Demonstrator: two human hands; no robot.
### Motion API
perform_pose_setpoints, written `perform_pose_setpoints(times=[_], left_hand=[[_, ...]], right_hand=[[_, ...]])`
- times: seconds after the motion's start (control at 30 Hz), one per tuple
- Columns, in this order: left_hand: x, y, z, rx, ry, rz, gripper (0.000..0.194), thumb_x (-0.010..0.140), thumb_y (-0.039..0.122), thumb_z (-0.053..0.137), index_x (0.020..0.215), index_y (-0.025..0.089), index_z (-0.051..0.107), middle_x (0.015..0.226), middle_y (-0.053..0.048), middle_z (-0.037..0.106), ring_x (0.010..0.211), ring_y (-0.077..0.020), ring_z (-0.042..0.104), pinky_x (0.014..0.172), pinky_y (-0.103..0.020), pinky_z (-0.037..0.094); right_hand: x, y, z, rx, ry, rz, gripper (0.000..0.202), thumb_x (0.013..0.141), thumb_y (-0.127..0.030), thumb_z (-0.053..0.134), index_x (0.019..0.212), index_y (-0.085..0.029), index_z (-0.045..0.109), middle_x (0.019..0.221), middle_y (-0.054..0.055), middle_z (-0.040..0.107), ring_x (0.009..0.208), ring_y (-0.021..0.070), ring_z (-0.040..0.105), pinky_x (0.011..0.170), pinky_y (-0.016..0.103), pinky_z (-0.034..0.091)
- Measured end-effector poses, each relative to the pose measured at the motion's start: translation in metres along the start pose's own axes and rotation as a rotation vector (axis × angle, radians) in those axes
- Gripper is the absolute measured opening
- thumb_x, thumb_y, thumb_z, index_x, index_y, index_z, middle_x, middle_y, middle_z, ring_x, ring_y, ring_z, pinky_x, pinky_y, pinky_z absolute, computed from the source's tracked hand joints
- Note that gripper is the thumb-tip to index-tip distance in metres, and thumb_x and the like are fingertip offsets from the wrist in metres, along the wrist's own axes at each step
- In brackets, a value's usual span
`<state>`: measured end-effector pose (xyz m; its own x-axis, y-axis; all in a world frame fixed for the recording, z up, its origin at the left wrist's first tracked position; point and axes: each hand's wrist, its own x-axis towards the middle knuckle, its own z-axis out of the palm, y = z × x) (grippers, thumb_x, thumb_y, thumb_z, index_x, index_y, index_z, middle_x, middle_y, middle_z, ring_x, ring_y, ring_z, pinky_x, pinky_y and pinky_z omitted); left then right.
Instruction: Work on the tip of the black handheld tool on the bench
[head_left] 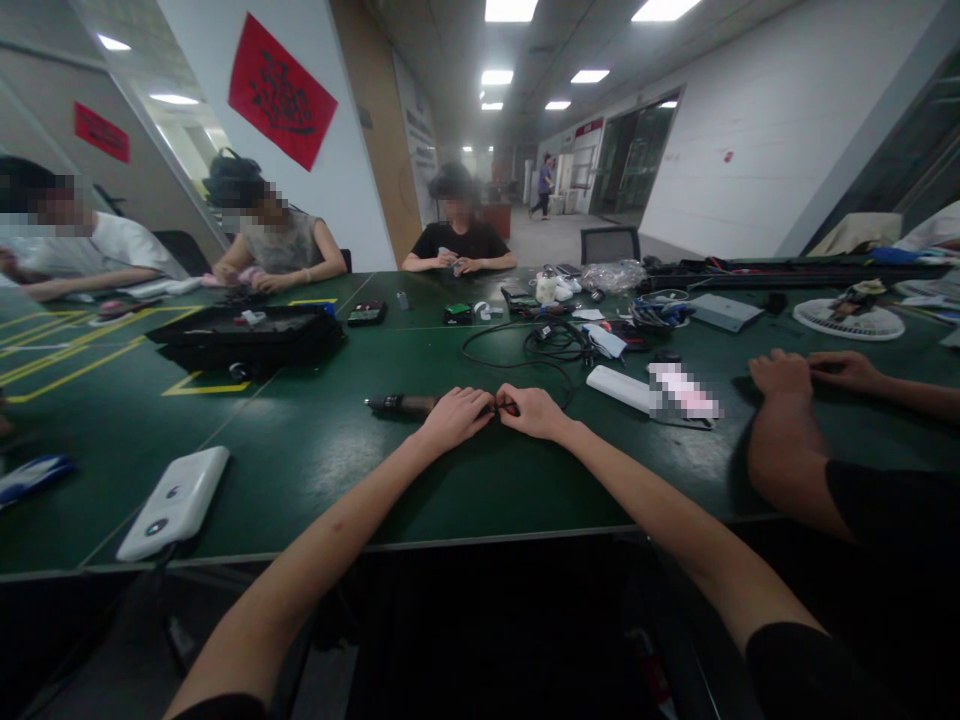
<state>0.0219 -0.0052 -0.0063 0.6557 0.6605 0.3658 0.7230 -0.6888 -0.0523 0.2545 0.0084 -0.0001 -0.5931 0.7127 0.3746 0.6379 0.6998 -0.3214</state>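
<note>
The left hand (459,418) is curled over the rear of a straight electric screwdriver (391,403), whose bit points left; the tool lies along the green counter (420,490), which presumably bears its weight so that the fingers need only steady it. The right hand (532,412), just beside the left, is pinched narrow on what appears to be a black cord (559,345) (the fingers hide the exact joint from where I stand). Beyond the hands the cord lies looped, its slack apparently kept clear of the grip. To the right rests a white power strip (619,388), near a co-worker's hands (780,372). To the left, well apart, are a white device (180,500) and an open black case (247,338), its walls likely containing loose parts. Three people sit across the counter.
</note>
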Motion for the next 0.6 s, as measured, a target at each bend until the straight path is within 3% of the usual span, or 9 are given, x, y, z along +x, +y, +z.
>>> perform_pose_setpoints(times=[0.6], left_hand=[[-0.0003, 0.0016, -0.0027, -0.016, 0.007, 0.017, 0.015, 0.102, 0.032, 0.05, 0.112, 0.024, 0.058, 0.107, -0.006, 0.069, 0.098, -0.024, 0.061, 0.087, -0.04, 0.043]], right_hand=[[-0.0007, -0.0023, -0.0023, 0.009, -0.002, -0.003, 0.017, 0.089, -0.023, 0.066, 0.105, -0.023, 0.06, 0.08, -0.002, 0.066, 0.071, 0.0152, 0.059, 0.068, 0.024, 0.032]])
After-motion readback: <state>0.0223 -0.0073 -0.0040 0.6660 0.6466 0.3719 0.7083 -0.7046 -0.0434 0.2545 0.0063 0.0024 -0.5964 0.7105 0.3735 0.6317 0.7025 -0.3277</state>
